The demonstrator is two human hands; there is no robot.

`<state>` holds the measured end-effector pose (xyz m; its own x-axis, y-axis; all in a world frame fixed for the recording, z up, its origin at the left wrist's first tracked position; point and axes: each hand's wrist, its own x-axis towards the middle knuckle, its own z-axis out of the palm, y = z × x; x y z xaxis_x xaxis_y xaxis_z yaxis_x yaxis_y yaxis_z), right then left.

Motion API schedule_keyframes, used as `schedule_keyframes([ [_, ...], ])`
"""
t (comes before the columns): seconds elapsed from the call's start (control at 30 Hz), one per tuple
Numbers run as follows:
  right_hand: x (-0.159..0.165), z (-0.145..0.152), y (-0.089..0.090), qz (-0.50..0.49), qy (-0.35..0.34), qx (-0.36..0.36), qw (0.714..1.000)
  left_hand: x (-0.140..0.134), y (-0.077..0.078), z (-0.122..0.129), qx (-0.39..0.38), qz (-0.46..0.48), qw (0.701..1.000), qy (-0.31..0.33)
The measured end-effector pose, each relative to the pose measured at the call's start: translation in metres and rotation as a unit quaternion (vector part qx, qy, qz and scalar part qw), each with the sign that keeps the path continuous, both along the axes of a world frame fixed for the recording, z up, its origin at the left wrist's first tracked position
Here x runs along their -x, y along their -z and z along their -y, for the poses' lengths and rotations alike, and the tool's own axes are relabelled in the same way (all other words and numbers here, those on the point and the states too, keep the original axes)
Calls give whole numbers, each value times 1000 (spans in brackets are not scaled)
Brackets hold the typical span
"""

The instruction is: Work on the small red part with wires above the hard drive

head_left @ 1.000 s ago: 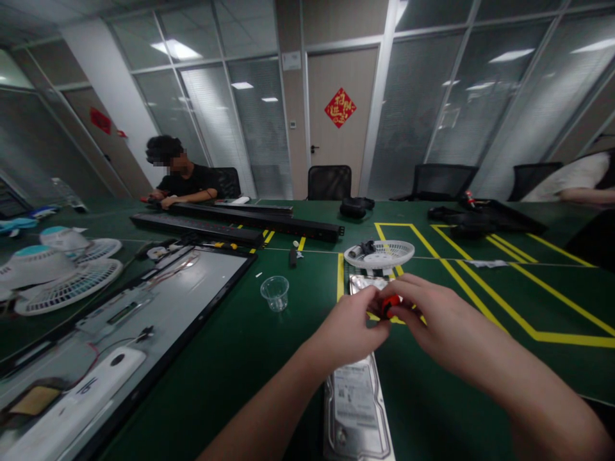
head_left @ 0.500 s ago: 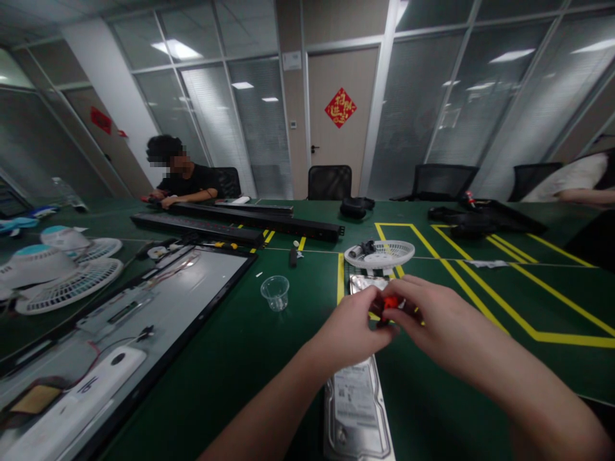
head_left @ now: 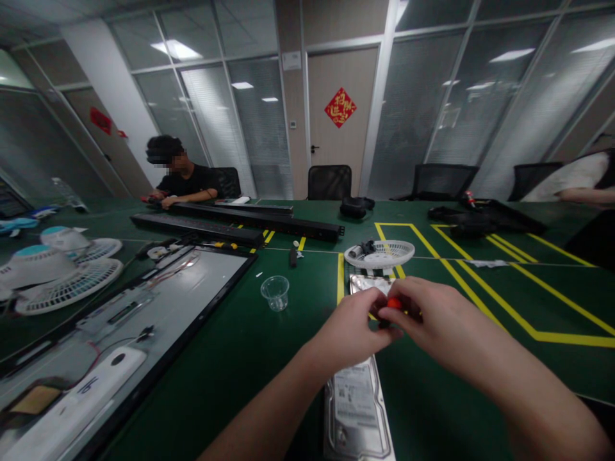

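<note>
My left hand (head_left: 353, 328) and my right hand (head_left: 427, 307) meet in front of me, fingers curled together. A small red piece (head_left: 394, 303) with a dark part below it sits between them. My right thumb and fingers pinch the red part, and my left fingers close round the dark part. Their grip hides most of its shape, so I cannot tell its kind. Below the hands a silver hard drive (head_left: 358, 410) lies on the green table, label up. Just behind them, a second silver metal piece (head_left: 365, 283) is partly covered.
A clear plastic cup (head_left: 275, 294) stands left of my hands. Beyond them is a white fan grille (head_left: 401, 254) with small dark parts. A flat display panel (head_left: 211, 275) lies left, with a white power strip (head_left: 86, 397). Long black bars (head_left: 288, 225) lie near a seated person (head_left: 192, 182).
The red piece has turned slightly between my fingers, and its rounded red part now shows higher up. Both hands stay in nearly the same place.
</note>
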<state>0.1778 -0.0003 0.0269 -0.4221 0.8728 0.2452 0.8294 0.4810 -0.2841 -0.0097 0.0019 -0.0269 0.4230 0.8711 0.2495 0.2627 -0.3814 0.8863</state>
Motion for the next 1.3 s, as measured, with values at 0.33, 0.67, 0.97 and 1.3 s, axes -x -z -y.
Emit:
schedule_keyframes([
  [0.33, -3, 3, 1, -36, -62, 1, 997, 0, 1, -1, -7, 4, 1000, -11],
  [0.67, -1, 6, 0, -24, -40, 0, 999, 2, 1, -2, 4, 9, 1000, -6],
  [0.97, 1, -1, -2, 3, 23, 6, 1000, -1, 3, -2, 0, 18, 1000, 2],
  [1.3, -4, -3, 0, -27, -50, -33, 998, 0, 3, -2, -17, 11, 1000, -10],
])
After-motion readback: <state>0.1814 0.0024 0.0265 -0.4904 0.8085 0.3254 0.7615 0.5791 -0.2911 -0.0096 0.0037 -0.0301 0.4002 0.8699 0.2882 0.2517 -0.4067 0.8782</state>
